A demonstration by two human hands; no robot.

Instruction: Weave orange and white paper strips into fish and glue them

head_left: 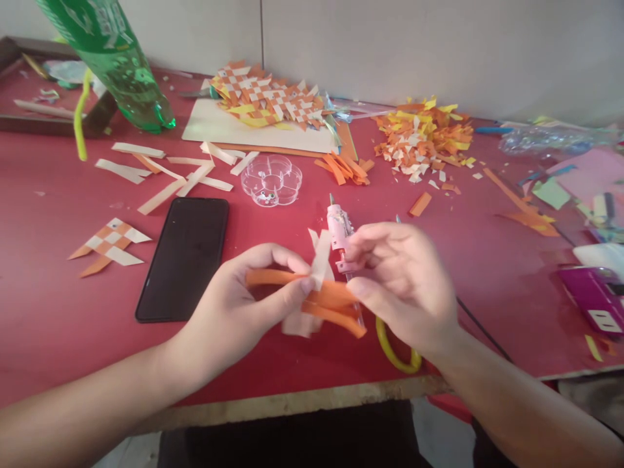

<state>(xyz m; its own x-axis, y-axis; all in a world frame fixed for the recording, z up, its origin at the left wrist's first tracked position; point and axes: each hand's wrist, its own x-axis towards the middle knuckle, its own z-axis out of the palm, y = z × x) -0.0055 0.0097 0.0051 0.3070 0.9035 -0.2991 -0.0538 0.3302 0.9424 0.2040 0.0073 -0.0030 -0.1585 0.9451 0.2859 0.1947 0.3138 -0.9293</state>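
Observation:
In my left hand [253,292] several woven paper strips are pinched between thumb and fingers: orange strips [334,294] run sideways and cream strips [320,257] cross them. My right hand [407,286] is half curled at the right end of these strips, its thumb and fingertips apart; the thumb tip overlaps or touches an orange end. Behind the right fingers lies a pink glue gun [340,226], partly covered. Yellow-handled scissors [397,354] rest under the right hand, mostly hidden. A finished woven paper fish [112,244] lies left of a black phone [188,253].
Loose cream strips [160,195] lie beyond the phone, beside a clear flower-shaped tray [272,182]. Farther back are several woven fish [273,97], a pile of paper scraps [426,136] and a green bottle [114,71]. A purple device [587,296] sits at right.

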